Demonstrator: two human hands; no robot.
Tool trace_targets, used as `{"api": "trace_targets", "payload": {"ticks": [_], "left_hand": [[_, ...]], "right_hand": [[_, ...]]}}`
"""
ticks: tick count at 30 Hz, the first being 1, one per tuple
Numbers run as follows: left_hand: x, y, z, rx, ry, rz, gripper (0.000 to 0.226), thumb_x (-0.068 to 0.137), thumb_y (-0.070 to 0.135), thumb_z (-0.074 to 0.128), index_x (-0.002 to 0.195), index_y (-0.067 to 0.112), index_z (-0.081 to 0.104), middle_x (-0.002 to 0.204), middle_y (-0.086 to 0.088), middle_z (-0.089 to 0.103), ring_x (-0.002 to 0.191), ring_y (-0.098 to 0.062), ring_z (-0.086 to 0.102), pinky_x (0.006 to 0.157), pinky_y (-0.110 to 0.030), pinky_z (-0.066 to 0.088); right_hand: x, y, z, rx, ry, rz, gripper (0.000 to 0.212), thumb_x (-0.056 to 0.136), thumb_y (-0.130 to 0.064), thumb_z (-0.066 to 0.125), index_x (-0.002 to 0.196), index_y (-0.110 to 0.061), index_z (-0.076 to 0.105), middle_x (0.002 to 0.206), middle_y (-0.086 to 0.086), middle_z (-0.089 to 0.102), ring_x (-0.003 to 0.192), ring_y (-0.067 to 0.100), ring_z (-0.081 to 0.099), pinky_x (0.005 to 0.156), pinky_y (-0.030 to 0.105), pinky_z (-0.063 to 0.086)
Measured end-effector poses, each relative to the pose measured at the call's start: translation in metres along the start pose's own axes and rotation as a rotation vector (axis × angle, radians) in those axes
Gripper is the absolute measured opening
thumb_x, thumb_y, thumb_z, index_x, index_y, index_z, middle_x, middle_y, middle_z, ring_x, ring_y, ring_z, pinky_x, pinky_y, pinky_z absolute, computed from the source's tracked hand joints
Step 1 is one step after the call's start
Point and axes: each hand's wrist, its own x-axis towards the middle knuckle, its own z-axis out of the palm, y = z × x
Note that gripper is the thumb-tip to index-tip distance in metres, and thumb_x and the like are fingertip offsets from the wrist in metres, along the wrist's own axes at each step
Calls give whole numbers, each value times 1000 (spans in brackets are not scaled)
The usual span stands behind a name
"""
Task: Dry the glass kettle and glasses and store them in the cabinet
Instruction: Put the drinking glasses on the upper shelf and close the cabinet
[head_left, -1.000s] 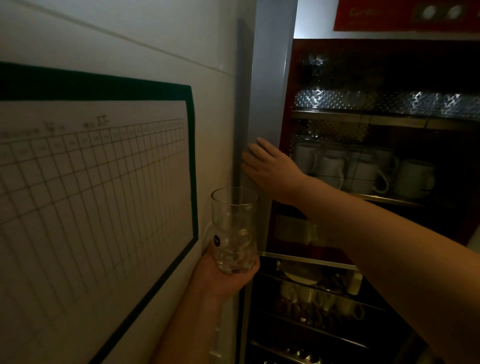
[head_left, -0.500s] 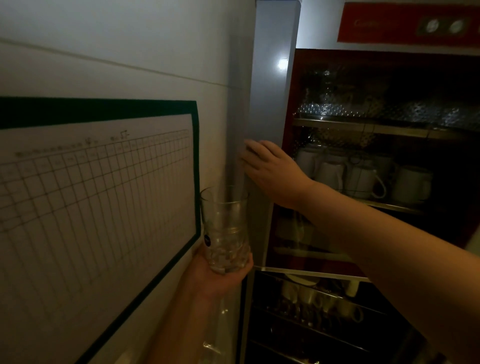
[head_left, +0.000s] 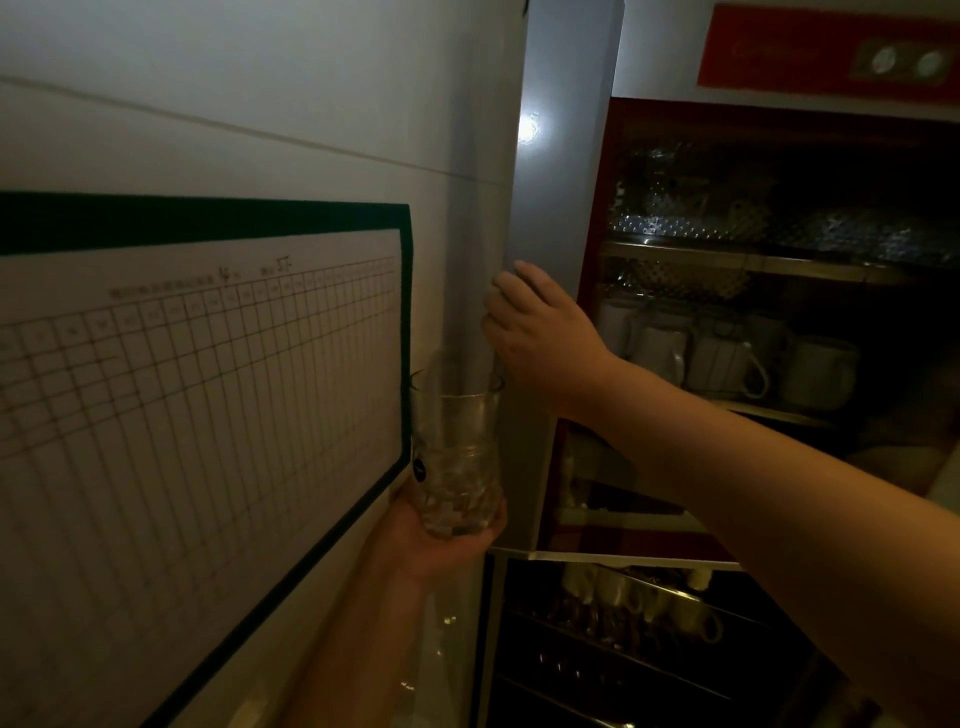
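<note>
Storing step under way, cabinet door (head_left: 563, 156) swung open against the wall. Left hand (head_left: 441, 540) wrapped round the base of a clear glass (head_left: 457, 457), held upright just left of the door's edge and below the other hand. Right hand (head_left: 540, 338) reaching across, fingers extended and laid flat on the door, holding nothing. Inside the cabinet (head_left: 779, 119), a middle shelf (head_left: 769, 413) lined with white mugs (head_left: 727, 358); more cups on a lower rack (head_left: 623, 654); patterned glassware dimly visible on the top shelf. No kettle in sight.

Next move, by the look of it: carrying the glass round the door's edge and onto a shelf with free room, hard to pick out in this poor light, with care not to knock the rim on the door or the crowded mugs.

Against the frame half a second back: little change in the pose, glass a touch nearer the door, right hand in much the same spot on the panel. Gridded wall chart (head_left: 197, 415) at left, unreadable.
</note>
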Motion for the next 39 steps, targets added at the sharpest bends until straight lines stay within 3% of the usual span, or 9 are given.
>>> {"api": "trace_targets", "payload": {"ticks": [4, 11, 15, 19, 24, 27, 31, 36, 39], "left_hand": [[-3, 0, -1, -10, 0, -10, 36, 82, 23, 46, 112, 8, 61, 100, -24, 68, 98, -36, 58, 84, -50, 44], [-10, 1, -2, 11, 33, 7, 37, 86, 21, 45, 119, 11, 58, 114, -19, 62, 100, -36, 56, 83, -49, 44], [-16, 0, 1, 34, 28, -4, 32, 77, 20, 50, 103, 6, 65, 101, -22, 68, 98, -35, 57, 84, -49, 44], [-18, 1, 0, 61, 46, -5, 32, 83, 22, 49, 105, 5, 65, 103, -24, 66, 101, -37, 55, 85, -51, 43], [-21, 2, -1, 66, 26, -7, 36, 73, 19, 51, 101, 3, 67, 100, -27, 68, 100, -39, 57, 91, -51, 43], [-22, 3, 0, 85, 34, -23, 32, 73, 18, 52, 86, -3, 72, 98, -28, 67, 97, -40, 57, 87, -51, 48], [-28, 4, 0, 79, 34, -24, 37, 72, 18, 51, 101, 2, 66, 107, -27, 64, 101, -40, 55, 81, -60, 45], [-45, 1, 11, 53, 81, -44, 32, 89, 23, 44, 104, 2, 64, 116, -24, 59, 115, -35, 49, 104, -44, 33], [-49, -1, 17, -47, 117, 15, 35, 98, 25, 38, 122, 9, 58, 134, -13, 52, 129, -24, 43, 110, -34, 30]], "right_hand": [[0, -1, -7, -7, -62, -11, 37, 92, -31, 44, 125, -22, 58, 132, 1, 54, 135, 26, 35, 114, 49, 12], [-2, -4, -15, 27, -24, 35, 29, 81, -35, 61, 108, -25, 66, 113, -5, 64, 120, 19, 52, 112, 49, 26], [3, -5, -30, 98, -72, 24, 30, 90, -28, 47, 113, -17, 62, 117, 3, 60, 126, 27, 43, 113, 54, 5], [12, -1, -42, 131, -150, 1, 35, 93, -23, 42, 123, -11, 56, 128, 9, 54, 136, 32, 28, 105, 53, -17], [12, 5, -49, 148, -237, -3, 33, 94, -25, 40, 118, -15, 60, 116, 5, 61, 128, 28, 40, 106, 51, -20], [10, 6, -53, 146, -253, -9, 31, 94, -27, 40, 114, -16, 61, 112, 3, 62, 124, 26, 44, 108, 51, -18], [7, 6, -58, 135, -244, -14, 34, 94, -28, 39, 117, -16, 60, 116, 5, 60, 126, 27, 41, 108, 52, -17], [5, 4, -63, 109, -225, -8, 37, 95, -29, 35, 119, -14, 58, 119, 6, 57, 125, 28, 40, 106, 53, -18], [7, 2, -67, 119, -239, 1, 37, 94, -30, 37, 120, -13, 57, 121, 7, 56, 125, 29, 38, 106, 54, -17]]}}
